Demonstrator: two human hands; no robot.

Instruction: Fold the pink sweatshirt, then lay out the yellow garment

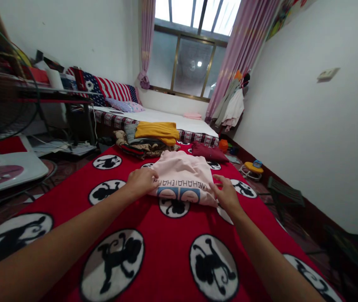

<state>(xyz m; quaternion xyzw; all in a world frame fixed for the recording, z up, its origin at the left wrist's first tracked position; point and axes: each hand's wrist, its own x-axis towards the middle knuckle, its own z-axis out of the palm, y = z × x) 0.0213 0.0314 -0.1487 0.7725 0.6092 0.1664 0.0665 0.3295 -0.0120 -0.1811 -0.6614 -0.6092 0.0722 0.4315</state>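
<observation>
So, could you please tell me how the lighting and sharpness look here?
In the head view, the upper window panes are blown out white; a bright spot glares on the lower glass; the fan is dark and blurred; the pink cloth shows readable lettering.

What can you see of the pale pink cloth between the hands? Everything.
The pale pink cloth looks like soft fabric, probably a garment. It lies flattened, apparently folded, on the red blanket, rumpled with a wavy far edge. A row of dark capital letters crosses it; nearer the camera is a blue print with two pale rounded shapes. The left hand's fingers touch its left edge, the right hand's its right edge; how firmly is unclear.
</observation>
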